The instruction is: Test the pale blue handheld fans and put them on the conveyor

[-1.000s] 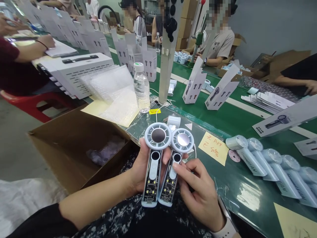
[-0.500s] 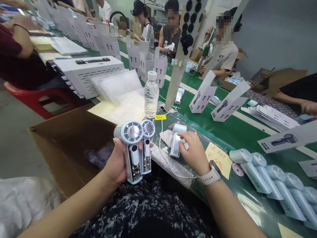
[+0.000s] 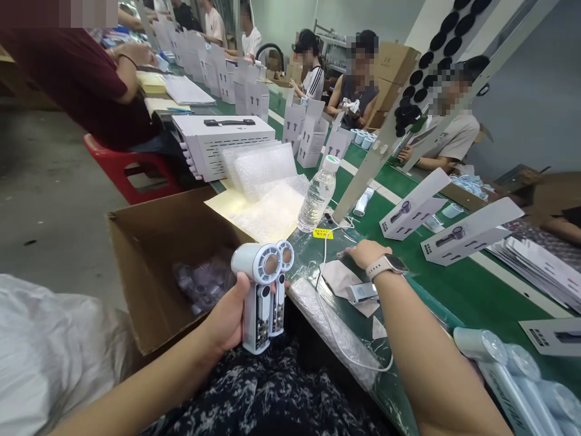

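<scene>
My left hand (image 3: 232,315) is wrapped round two light-blue handheld fans (image 3: 263,264), held upright side by side above my lap. Their round grilles and clear handles with circuit boards face me. Over the table, my right hand (image 3: 368,253) has its fingers drawn together at a small greyish thing (image 3: 345,252); what it is I cannot make out. A pale cloth (image 3: 339,280) lies just below those fingers. Another light-blue fan (image 3: 362,293) rests on the cloth, partly hidden by my right wrist.
A water bottle (image 3: 318,195) stands by a metal post (image 3: 361,178). A white cable (image 3: 324,303) loops over the table edge. An open carton (image 3: 149,254) sits at left. Wrapped fans (image 3: 494,363) line the right; open printed boxes (image 3: 411,209) stand behind. Several people sit around.
My right hand has left the fan on the table and reached farther off, past the cloth. My left hand still holds both fans. The view has turned left.
</scene>
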A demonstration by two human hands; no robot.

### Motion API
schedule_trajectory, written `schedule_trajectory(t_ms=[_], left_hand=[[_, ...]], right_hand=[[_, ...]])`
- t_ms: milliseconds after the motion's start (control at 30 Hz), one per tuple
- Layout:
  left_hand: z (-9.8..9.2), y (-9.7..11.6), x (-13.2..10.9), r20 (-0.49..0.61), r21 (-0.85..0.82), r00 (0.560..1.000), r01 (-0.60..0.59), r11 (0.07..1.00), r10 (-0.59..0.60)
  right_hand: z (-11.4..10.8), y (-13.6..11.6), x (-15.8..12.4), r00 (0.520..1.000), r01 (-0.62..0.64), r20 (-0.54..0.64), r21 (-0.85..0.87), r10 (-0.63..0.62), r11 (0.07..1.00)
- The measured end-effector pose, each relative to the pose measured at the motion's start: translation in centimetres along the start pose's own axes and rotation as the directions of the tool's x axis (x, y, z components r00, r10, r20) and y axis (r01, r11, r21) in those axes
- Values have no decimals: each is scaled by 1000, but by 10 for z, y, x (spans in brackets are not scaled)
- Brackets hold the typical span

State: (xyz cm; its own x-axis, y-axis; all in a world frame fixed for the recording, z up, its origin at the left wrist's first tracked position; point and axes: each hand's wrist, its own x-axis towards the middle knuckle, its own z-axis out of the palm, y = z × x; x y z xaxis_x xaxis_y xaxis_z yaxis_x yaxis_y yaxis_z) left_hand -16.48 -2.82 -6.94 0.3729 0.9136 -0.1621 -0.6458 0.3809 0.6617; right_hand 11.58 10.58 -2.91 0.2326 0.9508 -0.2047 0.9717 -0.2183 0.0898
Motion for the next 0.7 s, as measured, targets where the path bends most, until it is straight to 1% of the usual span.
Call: schedule_trajectory(t_ms=[33,100,233,300,333,467,533,600,700], left_hand=[[1,-1,0,-10,-1,1000,10,1000,-10],[4,-2,0,-33,-6,999,37,999,-37],[9,-4,2,-96,-4,991,90,996,-90],[11,-4,2,-123,3,986,110,994,-109],[12,-4,2,-132,5,985,116,993,-114],[13,-4,1,-179,9,978,112,994,-109],[13,-5,2,-207,8,971,123,992,-119],[14,-7,2,-223,2,964,146,989,-142],[19,-9,3,-220,-7,961,169,986,-167]], right_hand=[[2,-5,6,999,-18,33,5,18,1000],[5,-13,13,998,-22,59,22,21,1000],[7,-21,15,997,64,38,80,-67,995],[6,-19,13,994,100,22,111,-103,989],[7,-16,13,995,95,15,119,-98,988],[12,2,14,1000,-8,29,110,5,994],[15,8,16,998,-16,59,111,9,994],[17,9,19,996,21,79,123,-31,992],[16,6,23,989,120,72,159,-133,980]])
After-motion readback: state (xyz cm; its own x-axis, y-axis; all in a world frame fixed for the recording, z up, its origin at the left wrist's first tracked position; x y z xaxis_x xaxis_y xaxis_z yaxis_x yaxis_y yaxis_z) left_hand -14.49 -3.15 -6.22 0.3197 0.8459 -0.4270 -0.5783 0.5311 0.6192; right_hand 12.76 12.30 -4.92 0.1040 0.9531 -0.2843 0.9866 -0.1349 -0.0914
